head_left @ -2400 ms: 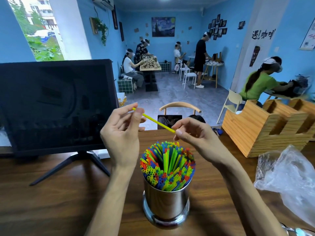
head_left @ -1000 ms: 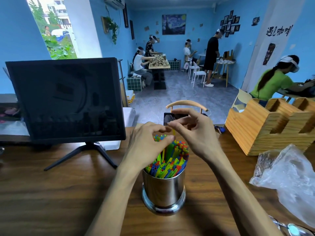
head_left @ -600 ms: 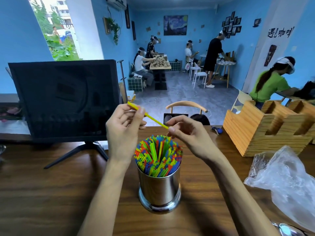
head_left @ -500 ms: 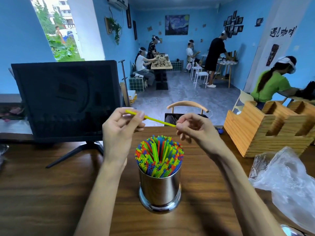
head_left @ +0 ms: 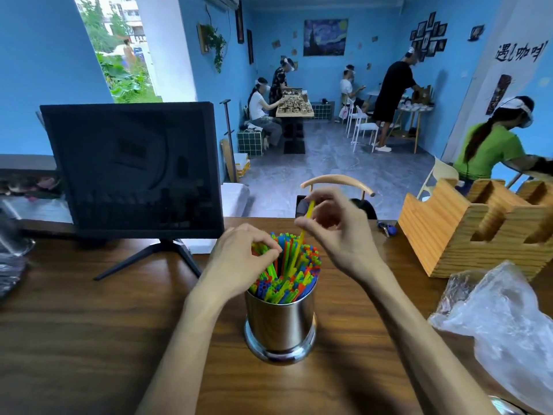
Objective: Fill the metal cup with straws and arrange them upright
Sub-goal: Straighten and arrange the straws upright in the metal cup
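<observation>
Right hand (head_left: 338, 235) pinches a yellow straw (head_left: 302, 235) near its top. The straw's long axis is near upright, and its lower end, below the fingers (head_left: 302, 224), is already among the packed straws (head_left: 287, 274). Left hand (head_left: 239, 262) is lower and nearer the cup; its fingertips are curled on the straw tops at the left edge, apparently pinching some. The metal cup (head_left: 279, 324) stands on the tabletop (head_left: 89, 339), crammed with mostly upright coloured straws. Next move likely: push straight down.
</observation>
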The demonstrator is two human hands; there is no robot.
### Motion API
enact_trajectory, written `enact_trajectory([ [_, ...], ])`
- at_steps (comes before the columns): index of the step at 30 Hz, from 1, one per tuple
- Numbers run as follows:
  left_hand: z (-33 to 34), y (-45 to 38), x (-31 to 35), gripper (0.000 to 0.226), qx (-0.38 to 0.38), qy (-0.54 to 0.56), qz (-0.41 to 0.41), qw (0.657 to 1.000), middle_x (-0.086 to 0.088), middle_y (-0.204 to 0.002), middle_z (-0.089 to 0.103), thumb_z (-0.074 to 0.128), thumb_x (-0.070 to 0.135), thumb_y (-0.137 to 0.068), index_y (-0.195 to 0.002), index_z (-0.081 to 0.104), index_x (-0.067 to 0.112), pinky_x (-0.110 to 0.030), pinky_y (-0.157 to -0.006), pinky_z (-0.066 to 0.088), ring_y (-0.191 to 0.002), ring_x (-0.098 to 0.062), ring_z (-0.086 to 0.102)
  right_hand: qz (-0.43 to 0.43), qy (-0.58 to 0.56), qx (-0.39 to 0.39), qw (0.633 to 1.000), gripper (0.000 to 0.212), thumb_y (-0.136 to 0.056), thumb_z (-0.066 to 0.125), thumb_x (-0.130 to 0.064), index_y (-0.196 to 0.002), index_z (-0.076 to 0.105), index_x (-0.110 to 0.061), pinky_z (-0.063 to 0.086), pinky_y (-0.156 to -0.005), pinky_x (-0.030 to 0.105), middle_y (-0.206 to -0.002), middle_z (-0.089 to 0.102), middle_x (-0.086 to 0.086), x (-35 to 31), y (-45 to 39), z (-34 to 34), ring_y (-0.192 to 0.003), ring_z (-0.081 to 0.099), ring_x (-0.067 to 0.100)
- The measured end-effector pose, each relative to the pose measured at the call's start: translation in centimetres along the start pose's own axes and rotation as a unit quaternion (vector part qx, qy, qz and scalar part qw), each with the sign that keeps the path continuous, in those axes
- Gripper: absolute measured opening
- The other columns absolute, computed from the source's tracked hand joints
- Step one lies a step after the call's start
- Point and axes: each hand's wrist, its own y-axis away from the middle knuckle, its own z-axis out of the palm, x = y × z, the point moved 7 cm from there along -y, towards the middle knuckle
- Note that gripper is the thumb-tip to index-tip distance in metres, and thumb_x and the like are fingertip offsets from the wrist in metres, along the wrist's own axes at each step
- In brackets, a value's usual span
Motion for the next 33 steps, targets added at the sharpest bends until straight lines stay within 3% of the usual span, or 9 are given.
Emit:
enact_trajectory([
  [2,-0.5,0.2,-0.1,0.005,0.043,0.035,-0.016,0.998,0.015,-0.1,0.067,0.071,0.033,-0.091,-0.089,0.074,0.037,-0.037,-0.09,0.051,-0.1,-0.009,0.06,-0.018,0.103,-0.079,0.991,0.014,-0.087,0.08,-0.032,-0.095,0.078,-0.021,0.044,-0.074,0.015,-0.087,0.072,-0.009,0.6,0.5,1.6,-0.082,0.062,0.004],
  [4,-0.6,0.7,-0.1,0.004,0.079,0.063,-0.021,0.995,0.015,-0.097,0.069,0.07,0.032,-0.092,-0.091,0.074,0.034,-0.032,-0.087,0.052,-0.095,-0.003,0.062,0.023,0.114,-0.106,0.988,0.021,-0.092,0.071,-0.041,-0.093,0.082,-0.022,0.044,-0.079,0.018,-0.098,0.072,-0.01,2.0,0.7,2.2,-0.092,0.06,0.002],
  [7,-0.5,1.3,-0.5,0.005,0.111,0.091,-0.029,0.989,0.016,-0.095,0.071,0.07,0.033,-0.093,-0.089,0.072,0.035,-0.028,-0.085,0.053,-0.093,0.0,0.063,0.105,0.13,-0.058,0.984,0.024,-0.097,0.065,-0.041,-0.096,0.079,-0.021,0.047,-0.072,0.024,-0.09,0.072,-0.007,3.8,0.0,0.9,-0.078,0.062,0.002],
  [12,-0.4,1.7,-0.5,0.006,0.106,0.094,-0.045,0.989,0.014,-0.098,0.071,0.068,0.035,-0.094,-0.09,0.073,0.035,-0.025,-0.084,0.052,-0.096,-0.004,0.064,0.185,0.121,-0.159,0.962,0.034,-0.093,0.069,-0.047,-0.073,0.077,-0.021,0.047,-0.06,0.017,-0.061,0.07,-0.011,5.8,0.3,2.1,-0.057,0.061,-0.003],
  [16,-0.4,1.8,-0.4,0.006,0.102,0.086,-0.05,0.99,0.015,-0.098,0.07,0.068,0.035,-0.094,-0.092,0.073,0.034,-0.024,-0.084,0.05,-0.096,-0.003,0.063,0.195,0.09,-0.162,0.963,0.029,-0.093,0.071,-0.041,-0.075,0.077,-0.019,0.051,-0.064,0.023,-0.064,0.072,-0.007,5.8,0.0,2.2,-0.059,0.06,-0.002],
  [23,-0.4,1.7,-0.2,0.008,0.109,0.085,-0.034,0.99,0.015,-0.096,0.071,0.068,0.035,-0.094,-0.094,0.075,0.031,-0.03,-0.086,0.053,-0.095,-0.005,0.064,0.125,0.186,-0.162,0.961,0.025,-0.096,0.067,-0.038,-0.083,0.076,-0.018,0.059,-0.073,0.036,-0.073,0.073,-0.005,4.4,-1.2,2.3,-0.071,0.068,0.007],
  [28,-1.3,1.2,1.1,0.021,0.149,0.046,-0.009,0.988,0.019,-0.105,0.068,0.068,0.048,-0.09,-0.106,0.075,0.038,-0.028,-0.092,0.035,-0.107,-0.007,0.046,-0.008,0.183,-0.08,0.98,0.021,-0.099,0.065,-0.033,-0.089,0.072,-0.016,0.04,-0.066,0.02,-0.079,0.061,-0.016,0.6,-2.1,1.9,-0.07,0.056,0.0],
  [31,-1.4,0.4,2.4,0.023,0.135,0.085,0.012,0.987,0.02,-0.097,0.069,0.077,0.044,-0.085,-0.106,0.078,0.033,-0.021,-0.084,0.041,-0.094,0.001,0.055,-0.056,0.125,-0.069,0.988,0.014,-0.098,0.069,-0.028,-0.084,0.068,-0.026,0.035,-0.064,0.014,-0.071,0.057,-0.022,-1.9,-2.2,2.0,-0.069,0.054,0.001],
  [33,-1.9,0.1,2.6,0.014,0.147,0.142,0.015,0.979,0.017,-0.082,0.071,0.082,0.032,-0.084,-0.096,0.081,0.025,-0.01,-0.067,0.044,-0.075,0.007,0.062,-0.05,0.08,-0.072,0.993,0.015,-0.096,0.071,-0.027,-0.082,0.068,-0.031,0.037,-0.065,0.017,-0.073,0.061,-0.023,-2.6,-2.2,2.2,-0.07,0.055,0.002],
])
